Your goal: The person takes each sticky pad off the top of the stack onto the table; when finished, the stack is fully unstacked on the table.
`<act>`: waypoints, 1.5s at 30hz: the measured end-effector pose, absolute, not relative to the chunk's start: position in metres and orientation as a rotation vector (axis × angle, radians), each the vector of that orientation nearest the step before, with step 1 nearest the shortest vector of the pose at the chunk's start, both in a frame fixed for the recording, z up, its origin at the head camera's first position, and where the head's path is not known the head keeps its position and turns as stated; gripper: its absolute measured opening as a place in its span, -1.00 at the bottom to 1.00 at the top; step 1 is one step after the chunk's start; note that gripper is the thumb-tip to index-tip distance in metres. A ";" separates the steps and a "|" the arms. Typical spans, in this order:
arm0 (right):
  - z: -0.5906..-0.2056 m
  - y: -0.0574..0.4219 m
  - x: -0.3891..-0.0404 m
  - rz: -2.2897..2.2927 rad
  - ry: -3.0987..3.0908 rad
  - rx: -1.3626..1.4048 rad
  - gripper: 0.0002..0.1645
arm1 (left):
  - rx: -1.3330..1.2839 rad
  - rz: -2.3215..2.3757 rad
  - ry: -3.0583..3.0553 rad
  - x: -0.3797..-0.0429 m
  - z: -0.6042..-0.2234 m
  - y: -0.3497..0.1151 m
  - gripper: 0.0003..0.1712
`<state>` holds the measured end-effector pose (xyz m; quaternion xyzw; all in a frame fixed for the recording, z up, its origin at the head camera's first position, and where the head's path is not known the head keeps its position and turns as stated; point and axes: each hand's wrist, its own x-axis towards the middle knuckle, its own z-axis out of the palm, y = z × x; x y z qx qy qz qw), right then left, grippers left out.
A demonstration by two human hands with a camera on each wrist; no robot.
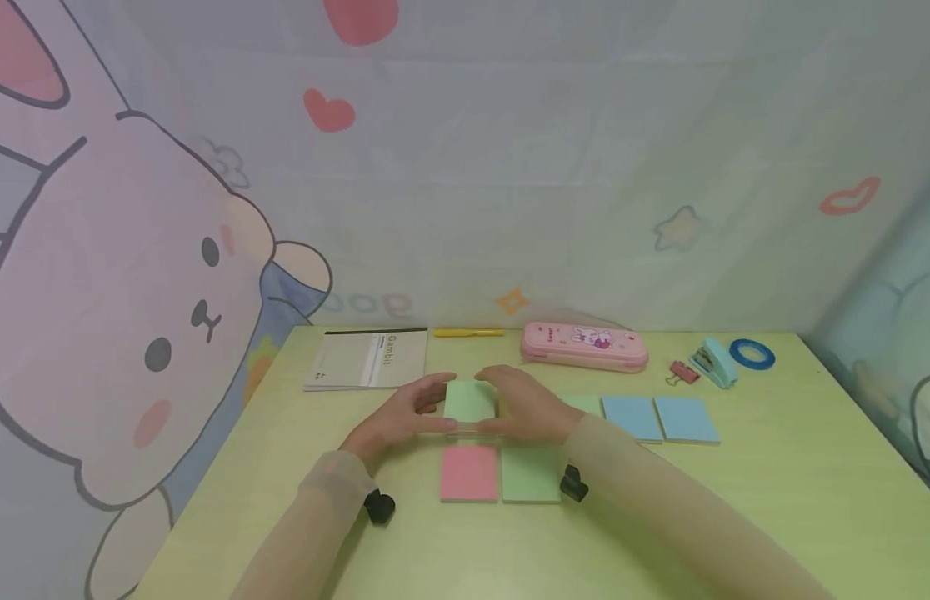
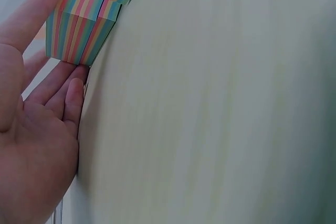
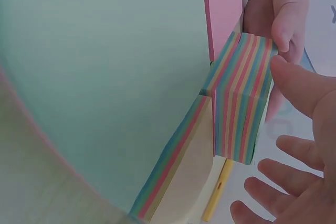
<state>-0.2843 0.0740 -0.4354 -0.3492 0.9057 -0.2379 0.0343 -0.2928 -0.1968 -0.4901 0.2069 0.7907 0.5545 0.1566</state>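
Observation:
A stack of sticky note pads with a green top stands between my hands; its sides show coloured stripes in both wrist views. The left hand holds its left side, thumb at the near corner and fingers at the far one. At the opposite side, the right hand has its thumb tip right at the stack's edge, while its other fingers spread apart from it in the right wrist view. Nearer me lie a pink sticky note pad and a green sticky note pad, side by side.
Two blue pads and a partly hidden green pad lie to the right. Behind are a notebook, a yellow pen and a pink pencil case. Farther right sit a binder clip, a stapler and blue tape.

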 end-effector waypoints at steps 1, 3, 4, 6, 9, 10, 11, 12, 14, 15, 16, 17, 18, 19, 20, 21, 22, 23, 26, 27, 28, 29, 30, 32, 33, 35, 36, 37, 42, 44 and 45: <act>-0.436 0.072 -0.286 -0.724 2.782 -1.081 -0.07 | 0.598 1.587 2.261 -0.293 -0.490 -0.197 0.01; -0.436 0.069 -0.288 -0.717 2.767 -1.085 -0.06 | 0.603 1.586 2.260 -0.293 -0.490 -0.197 0.03; -0.437 0.068 -0.289 -0.718 2.758 -1.089 -0.07 | 0.600 1.588 2.258 -0.294 -0.491 -0.197 0.04; -0.438 0.067 -0.290 -0.722 2.743 -1.090 -0.09 | 0.603 1.591 2.254 -0.294 -0.491 -0.196 0.05; -0.441 0.068 -0.292 -0.719 2.734 -1.088 -0.11 | 0.612 1.600 2.241 -0.295 -0.492 -0.195 0.06; -0.441 0.069 -0.292 -0.716 2.737 -1.088 -0.12 | 0.615 1.599 2.240 -0.295 -0.491 -0.195 0.06; -0.443 0.071 -0.293 -0.706 2.744 -1.086 -0.13 | 0.619 1.596 2.240 -0.295 -0.491 -0.195 0.06; -0.443 0.073 -0.293 -0.707 2.749 -1.082 -0.14 | 0.620 1.592 2.243 -0.295 -0.491 -0.194 0.06; -0.446 0.078 -0.294 -0.689 2.769 -1.072 -0.16 | 0.609 1.571 2.260 -0.295 -0.491 -0.194 0.04; -0.446 0.081 -0.294 -0.680 2.779 -1.063 -0.17 | 0.592 1.560 2.271 -0.295 -0.491 -0.194 0.03; -0.447 0.085 -0.293 -0.670 2.789 -1.053 -0.17 | 0.574 1.547 2.283 -0.295 -0.490 -0.194 0.02; -0.447 0.089 -0.293 -0.670 2.799 -1.050 -0.18 | 0.556 1.538 2.291 -0.295 -0.490 -0.194 0.01; -0.446 0.093 -0.291 -0.680 2.802 -1.041 -0.18 | 0.539 1.528 2.300 -0.294 -0.491 -0.194 0.00; -0.445 0.098 -0.290 -0.688 2.809 -1.035 -0.19 | 0.523 1.516 2.308 -0.294 -0.491 -0.195 -0.01; -0.445 0.103 -0.288 -0.708 2.818 -1.032 -0.19 | 0.516 1.509 2.314 -0.294 -0.491 -0.195 -0.01; -0.444 0.109 -0.285 -0.730 2.820 -1.039 -0.19 | 0.511 1.504 2.315 -0.294 -0.491 -0.195 -0.01; -0.443 0.115 -0.282 -0.755 2.823 -1.047 -0.20 | 0.511 1.500 2.315 -0.295 -0.492 -0.196 0.00; -0.442 0.121 -0.279 -0.780 2.824 -1.057 -0.21 | 0.511 1.499 2.314 -0.295 -0.492 -0.196 0.00; -0.441 0.142 -0.270 -0.817 2.841 -1.091 -0.24 | 0.506 1.490 2.314 -0.295 -0.493 -0.199 0.02; -0.440 0.148 -0.266 -0.821 2.843 -1.103 -0.26 | 0.499 1.490 2.313 -0.294 -0.493 -0.199 0.02; -0.441 0.155 -0.263 -0.824 2.849 -1.108 -0.27 | 0.496 1.492 2.312 -0.294 -0.493 -0.200 0.02; -0.441 0.161 -0.260 -0.823 2.854 -1.111 -0.28 | 0.491 1.494 2.311 -0.293 -0.493 -0.200 0.03; -0.442 0.168 -0.256 -0.821 2.860 -1.112 -0.28 | 0.488 1.497 2.309 -0.293 -0.493 -0.201 0.03; -0.443 0.180 -0.249 -0.821 2.867 -1.123 -0.30 | 0.492 1.504 2.304 -0.292 -0.493 -0.201 0.03; -0.444 0.186 -0.245 -0.817 2.871 -1.124 -0.30 | 0.496 1.509 2.300 -0.291 -0.493 -0.201 0.03; -0.447 0.198 -0.238 -0.811 2.878 -1.118 -0.30 | 0.500 1.512 2.295 -0.291 -0.491 -0.201 0.03; -0.449 0.204 -0.235 -0.800 2.885 -1.121 -0.30 | 0.503 1.517 2.292 -0.290 -0.491 -0.201 0.03; -0.450 0.209 -0.232 -0.791 2.890 -1.116 -0.30 | 0.506 1.519 2.291 -0.290 -0.490 -0.200 0.03; -0.453 0.227 -0.218 -0.739 2.894 -1.098 -0.28 | 0.487 1.528 2.288 -0.289 -0.487 -0.201 0.01; -0.455 0.231 -0.215 -0.724 2.892 -1.107 -0.28 | 0.483 1.528 2.287 -0.289 -0.487 -0.201 0.01; -0.456 0.232 -0.213 -0.718 2.888 -1.106 -0.28 | 0.484 1.525 2.289 -0.289 -0.487 -0.201 0.01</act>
